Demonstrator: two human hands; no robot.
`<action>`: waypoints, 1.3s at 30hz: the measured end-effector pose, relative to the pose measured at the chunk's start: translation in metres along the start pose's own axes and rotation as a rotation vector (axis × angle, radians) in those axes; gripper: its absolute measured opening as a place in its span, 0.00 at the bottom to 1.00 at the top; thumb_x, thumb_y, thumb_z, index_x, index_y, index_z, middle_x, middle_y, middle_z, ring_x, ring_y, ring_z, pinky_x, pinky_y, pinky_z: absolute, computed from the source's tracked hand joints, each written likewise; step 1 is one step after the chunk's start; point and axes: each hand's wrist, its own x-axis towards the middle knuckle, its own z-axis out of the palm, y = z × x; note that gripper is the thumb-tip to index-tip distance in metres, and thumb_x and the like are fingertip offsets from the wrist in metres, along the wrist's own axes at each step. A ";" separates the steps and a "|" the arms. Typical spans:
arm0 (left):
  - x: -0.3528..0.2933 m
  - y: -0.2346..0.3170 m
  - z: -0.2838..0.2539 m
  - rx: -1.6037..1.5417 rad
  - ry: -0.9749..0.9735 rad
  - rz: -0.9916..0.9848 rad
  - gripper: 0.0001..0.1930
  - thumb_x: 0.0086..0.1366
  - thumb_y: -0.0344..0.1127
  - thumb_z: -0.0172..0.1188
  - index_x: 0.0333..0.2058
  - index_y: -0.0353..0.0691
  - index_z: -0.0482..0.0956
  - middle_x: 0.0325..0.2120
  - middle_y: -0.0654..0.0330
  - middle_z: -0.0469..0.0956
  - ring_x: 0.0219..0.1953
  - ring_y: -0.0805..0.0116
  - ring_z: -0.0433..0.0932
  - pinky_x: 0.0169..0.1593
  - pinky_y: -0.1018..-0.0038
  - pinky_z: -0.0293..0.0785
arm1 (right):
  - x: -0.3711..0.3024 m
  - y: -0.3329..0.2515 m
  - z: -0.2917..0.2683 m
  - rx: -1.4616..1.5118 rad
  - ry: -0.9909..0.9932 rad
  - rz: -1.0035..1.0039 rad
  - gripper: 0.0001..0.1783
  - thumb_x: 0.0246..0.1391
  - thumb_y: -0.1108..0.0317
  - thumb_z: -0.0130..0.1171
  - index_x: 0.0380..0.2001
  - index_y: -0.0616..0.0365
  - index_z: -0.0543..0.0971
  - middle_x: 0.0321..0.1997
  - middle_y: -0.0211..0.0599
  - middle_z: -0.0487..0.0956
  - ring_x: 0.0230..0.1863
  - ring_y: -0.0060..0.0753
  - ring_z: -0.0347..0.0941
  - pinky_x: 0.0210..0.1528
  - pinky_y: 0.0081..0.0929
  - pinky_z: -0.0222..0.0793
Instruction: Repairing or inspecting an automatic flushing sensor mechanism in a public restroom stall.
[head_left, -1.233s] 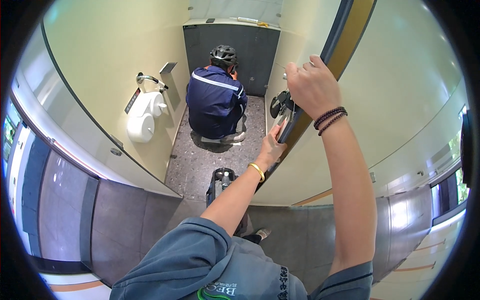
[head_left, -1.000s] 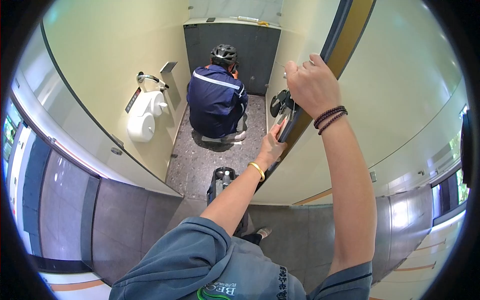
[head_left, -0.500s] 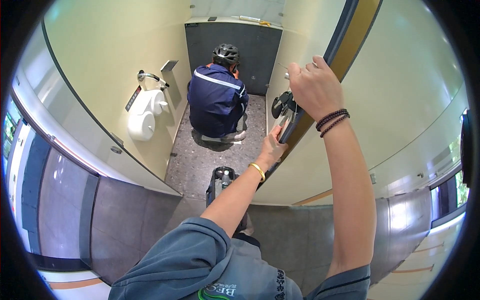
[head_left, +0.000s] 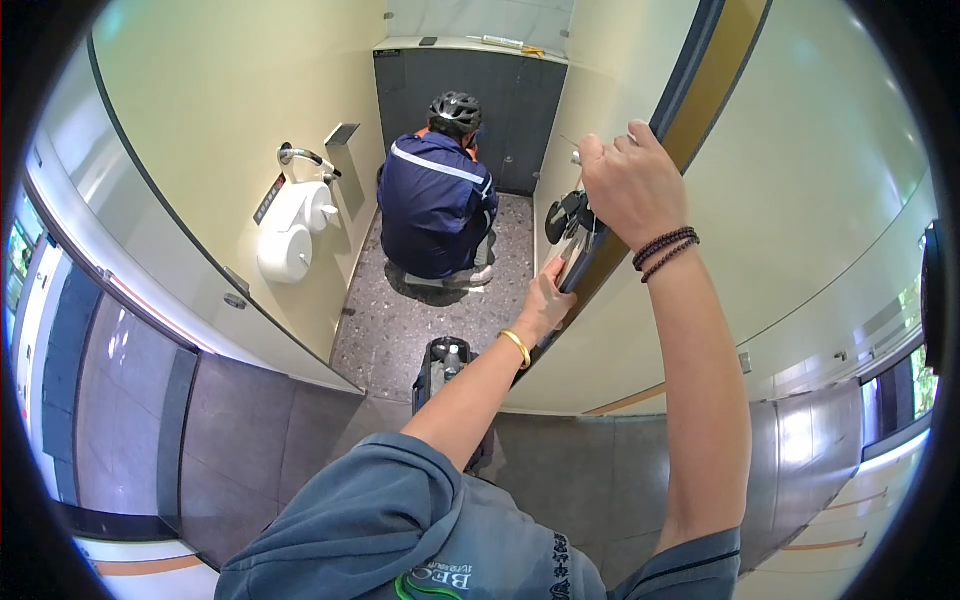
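Here's my right hand point(head_left: 635, 190), raised high at the stall panel point(head_left: 800, 220), fingers curled tight into a fist; whether something sits inside them I can't tell, though a pale tip point(head_left: 577, 158) shows just beyond the thumb. Lower down, my left hand point(head_left: 545, 300) has the panel's dark edge pinched, thumb on the near side, fingers barely parted round it. Between the two, a black round-ended fitting point(head_left: 556, 222) sits against the panel's inner side, its details too small for me to read. Beyond, a helmeted co-worker point(head_left: 437, 205) squats facing the dark back wall point(head_left: 520, 120)! White paper dispenser point(head_left: 287, 252) on the left, open black bag point(head_left: 424, 380) beside my left forearm, bottle point(head_left: 452, 360) inside.
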 end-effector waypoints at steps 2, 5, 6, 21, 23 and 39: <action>-0.002 0.005 0.003 -0.021 0.002 -0.034 0.42 0.49 0.10 0.55 0.65 0.33 0.56 0.61 0.53 0.65 0.63 0.65 0.65 0.65 0.73 0.61 | -0.001 0.001 0.002 -0.007 -0.006 0.002 0.12 0.56 0.66 0.55 0.19 0.51 0.69 0.13 0.33 0.73 0.21 0.32 0.74 0.52 0.30 0.69; -0.009 0.022 0.003 -0.016 -0.010 -0.010 0.42 0.49 0.10 0.56 0.65 0.33 0.56 0.61 0.53 0.65 0.63 0.65 0.64 0.64 0.73 0.61 | -0.004 0.003 0.003 0.002 0.041 -0.023 0.08 0.49 0.71 0.52 0.18 0.51 0.70 0.13 0.33 0.74 0.20 0.32 0.74 0.45 0.26 0.64; -0.007 0.015 0.005 -0.021 -0.015 -0.010 0.42 0.49 0.10 0.56 0.65 0.33 0.56 0.61 0.53 0.65 0.63 0.65 0.64 0.64 0.73 0.61 | -0.005 0.004 0.003 -0.005 0.037 -0.027 0.08 0.49 0.71 0.52 0.18 0.51 0.70 0.13 0.33 0.74 0.20 0.32 0.74 0.45 0.26 0.64; -0.009 0.027 -0.008 0.109 0.001 0.017 0.39 0.47 0.20 0.58 0.62 0.39 0.64 0.61 0.49 0.67 0.64 0.58 0.66 0.64 0.74 0.63 | 0.003 0.000 -0.005 0.044 0.056 -0.013 0.09 0.50 0.71 0.52 0.18 0.52 0.69 0.14 0.33 0.74 0.21 0.32 0.74 0.51 0.29 0.66; -0.014 0.036 -0.008 0.286 -0.005 -0.005 0.39 0.48 0.21 0.59 0.63 0.39 0.63 0.61 0.49 0.67 0.63 0.57 0.67 0.63 0.74 0.63 | 0.000 0.000 -0.001 0.040 0.017 -0.010 0.08 0.50 0.71 0.52 0.18 0.52 0.69 0.14 0.33 0.74 0.21 0.32 0.74 0.51 0.30 0.67; -0.010 0.018 -0.009 0.338 0.121 0.223 0.39 0.46 0.25 0.62 0.62 0.41 0.65 0.57 0.50 0.71 0.41 0.63 0.78 0.45 0.74 0.74 | 0.002 0.000 -0.001 0.025 0.056 -0.024 0.10 0.54 0.69 0.54 0.20 0.52 0.70 0.16 0.34 0.75 0.24 0.32 0.75 0.51 0.31 0.67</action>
